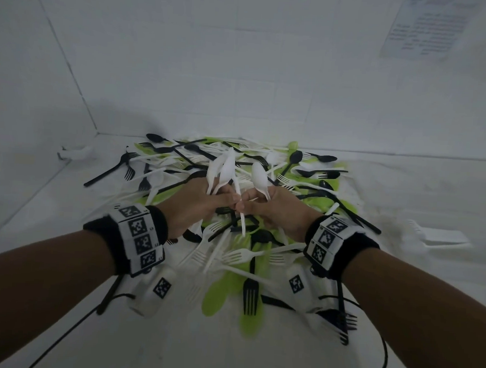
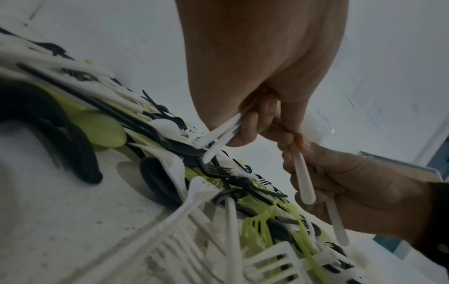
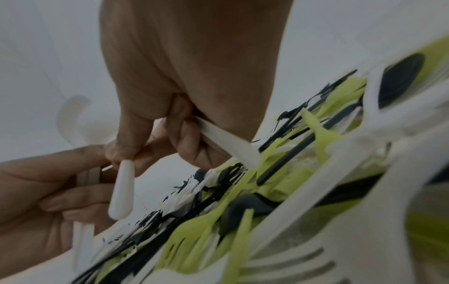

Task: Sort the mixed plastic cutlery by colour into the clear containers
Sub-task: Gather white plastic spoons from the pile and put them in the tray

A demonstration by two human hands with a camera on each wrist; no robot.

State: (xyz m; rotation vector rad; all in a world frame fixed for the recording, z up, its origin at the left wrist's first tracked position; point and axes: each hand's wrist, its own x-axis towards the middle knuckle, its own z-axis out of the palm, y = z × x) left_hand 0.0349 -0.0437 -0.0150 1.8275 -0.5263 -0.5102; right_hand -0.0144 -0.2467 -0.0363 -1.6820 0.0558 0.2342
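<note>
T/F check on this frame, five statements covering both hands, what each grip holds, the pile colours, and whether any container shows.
1. The left hand grips white spoons with bowls pointing up. True.
2. The right hand holds a black fork. False: its grip is on a white spoon.
3. The pile under the hands mixes black, white and green cutlery. True.
4. Both hands rest flat on the table. False: they are raised above the pile, fingertips close together.
5. A clear container half full of green forks stands between the hands. False: no such container shows in any view.
</note>
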